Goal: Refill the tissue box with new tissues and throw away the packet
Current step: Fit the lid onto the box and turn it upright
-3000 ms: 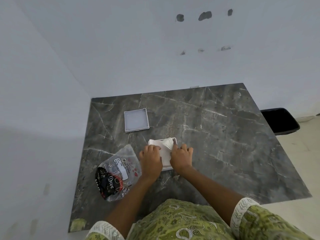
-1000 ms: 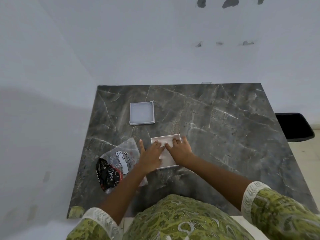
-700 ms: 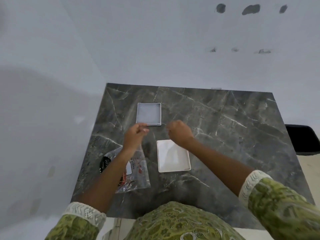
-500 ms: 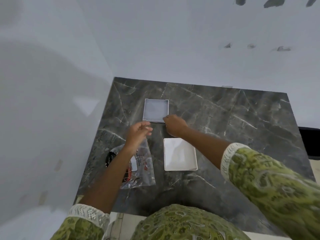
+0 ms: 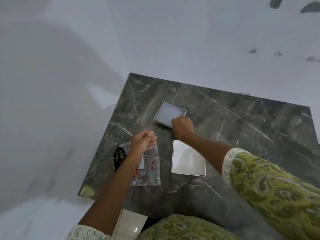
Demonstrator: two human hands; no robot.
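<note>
Gripping the near corner of the grey lid (image 5: 167, 115), the right hand (image 5: 183, 126) tilts it off the dark marble table (image 5: 242, 129). Just nearer sits the white tissue box (image 5: 187, 159), open and filled. Loosely curled and holding nothing, the left hand (image 5: 141, 144) hovers above the clear plastic packet (image 5: 149, 170) beside the box.

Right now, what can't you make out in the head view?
- Lid: its near right corner is covered by the right hand, so the grip itself is hidden.
- Packet: the left forearm crosses it; its print is too small to read.
- Left hand: motion-blurred, so I cannot tell whether it holds anything.
- Tissue box: its white interior is washed out, so the tissues are indistinct.
</note>
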